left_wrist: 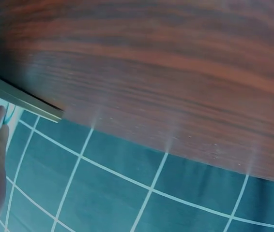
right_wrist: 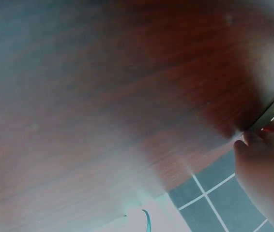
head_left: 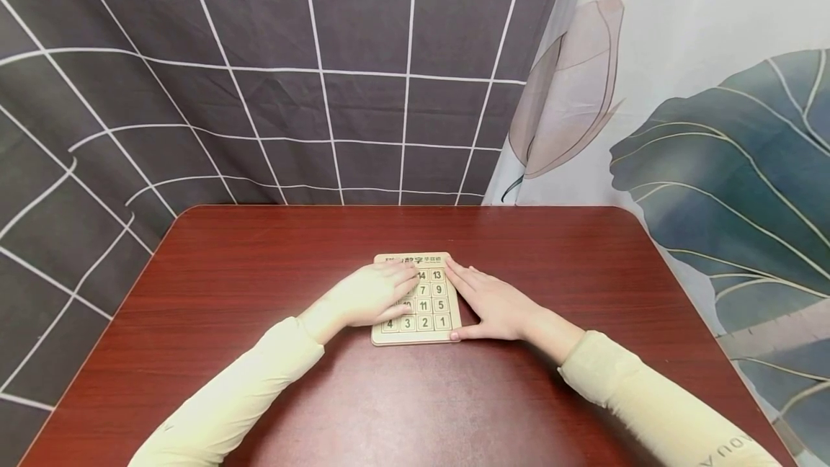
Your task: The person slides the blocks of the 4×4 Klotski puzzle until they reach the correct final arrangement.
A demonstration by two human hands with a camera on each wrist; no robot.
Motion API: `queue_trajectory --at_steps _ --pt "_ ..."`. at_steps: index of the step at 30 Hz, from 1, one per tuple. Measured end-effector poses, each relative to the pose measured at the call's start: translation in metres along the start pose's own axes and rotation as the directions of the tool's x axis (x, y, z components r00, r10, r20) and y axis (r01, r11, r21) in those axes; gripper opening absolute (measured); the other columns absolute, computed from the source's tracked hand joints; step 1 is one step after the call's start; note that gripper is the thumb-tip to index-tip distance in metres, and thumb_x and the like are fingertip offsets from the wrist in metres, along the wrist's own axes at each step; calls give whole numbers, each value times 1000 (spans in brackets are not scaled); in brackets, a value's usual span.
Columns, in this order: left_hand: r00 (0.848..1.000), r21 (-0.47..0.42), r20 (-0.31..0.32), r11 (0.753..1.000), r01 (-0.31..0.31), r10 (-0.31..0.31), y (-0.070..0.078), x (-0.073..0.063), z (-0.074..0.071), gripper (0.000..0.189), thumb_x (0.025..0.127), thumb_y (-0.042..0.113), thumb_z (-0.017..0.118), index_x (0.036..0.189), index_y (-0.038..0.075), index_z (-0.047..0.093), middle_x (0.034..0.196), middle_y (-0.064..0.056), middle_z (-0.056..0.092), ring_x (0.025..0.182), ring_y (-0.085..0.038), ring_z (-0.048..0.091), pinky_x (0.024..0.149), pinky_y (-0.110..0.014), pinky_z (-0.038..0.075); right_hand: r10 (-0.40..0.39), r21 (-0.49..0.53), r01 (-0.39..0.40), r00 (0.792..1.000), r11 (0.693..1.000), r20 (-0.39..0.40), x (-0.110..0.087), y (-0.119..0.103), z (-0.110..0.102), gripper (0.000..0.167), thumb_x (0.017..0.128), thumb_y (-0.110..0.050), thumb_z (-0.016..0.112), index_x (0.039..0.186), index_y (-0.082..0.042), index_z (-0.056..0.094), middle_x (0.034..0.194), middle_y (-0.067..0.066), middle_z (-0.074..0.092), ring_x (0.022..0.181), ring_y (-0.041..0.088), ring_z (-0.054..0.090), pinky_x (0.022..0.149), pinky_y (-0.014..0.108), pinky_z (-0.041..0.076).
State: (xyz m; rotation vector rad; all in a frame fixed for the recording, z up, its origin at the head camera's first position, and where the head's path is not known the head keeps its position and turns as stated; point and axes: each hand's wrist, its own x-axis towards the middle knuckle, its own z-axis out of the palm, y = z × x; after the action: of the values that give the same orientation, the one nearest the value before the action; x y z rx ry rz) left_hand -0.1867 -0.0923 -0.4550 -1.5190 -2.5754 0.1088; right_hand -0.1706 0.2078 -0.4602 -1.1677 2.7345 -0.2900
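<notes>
A pale wooden number sliding puzzle (head_left: 424, 337) lies flat on the table, its square tiles printed with numbers and a printed heading along the far edge. Over its left part lies my left hand (head_left: 379, 292), fingers extended across the tiles and covering several of them. My right hand (head_left: 496, 305) is at the puzzle's right side, with fingertips at the far right corner and the thumb at the near right corner. In the left wrist view the puzzle's edge (left_wrist: 25, 100) shows beside the fingers. The right wrist view catches the right hand (right_wrist: 267, 166) against the same board's edge.
The puzzle stands on a reddish-brown wooden table (head_left: 259, 251) with rounded far corners. Behind it hangs a dark curtain (head_left: 363, 107) with a white grid. To the right is a pale curtain (head_left: 648, 34) with large leaf prints.
</notes>
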Motion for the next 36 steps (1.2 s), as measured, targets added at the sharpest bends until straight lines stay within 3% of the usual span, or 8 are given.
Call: queue_trajectory --at_steps 4,9,17,29,36 --pt "1000 -37 -29 999 6 -7 -5 -7 2 57 107 46 57 148 5 61 152 -12 63 145 -27 58 126 -43 44 5 -4 -5 1000 1000 11 0 -1 -1 114 91 -68 70 167 2 22 179 17 13 162 31 31 132 52 32" --pt "996 -36 -78 999 33 -36 -13 -28 0 55 103 41 63 144 4 63 149 -13 65 142 -28 60 125 -44 44 12 7 -12 1000 1000 17 0 -1 -1 115 91 -68 70 168 1 20 179 15 11 163 30 29 133 51 30" --pt "995 -1 -67 997 80 -80 -16 -50 -3 55 102 40 66 143 2 65 147 -14 67 141 -30 62 125 -43 45 10 3 -10 1000 1000 18 0 -1 -2 116 91 -68 70 168 0 19 180 14 9 164 29 27 134 50 28" --pt "996 -1 -65 998 60 -60 -11 -47 -4 53 102 38 67 140 1 66 146 -15 67 139 -28 63 123 -42 47 8 2 -8 1000 1000 14 0 -1 -1 115 91 -68 70 168 0 20 180 14 10 163 29 29 133 50 30" --pt "997 -32 -30 997 66 -67 -6 -37 -8 55 103 38 65 142 1 64 148 -15 65 141 -28 61 123 -43 47 5 5 -5 1000 1000 8 -1 -2 -1 115 91 -68 70 168 0 20 179 15 11 163 31 29 133 51 31"
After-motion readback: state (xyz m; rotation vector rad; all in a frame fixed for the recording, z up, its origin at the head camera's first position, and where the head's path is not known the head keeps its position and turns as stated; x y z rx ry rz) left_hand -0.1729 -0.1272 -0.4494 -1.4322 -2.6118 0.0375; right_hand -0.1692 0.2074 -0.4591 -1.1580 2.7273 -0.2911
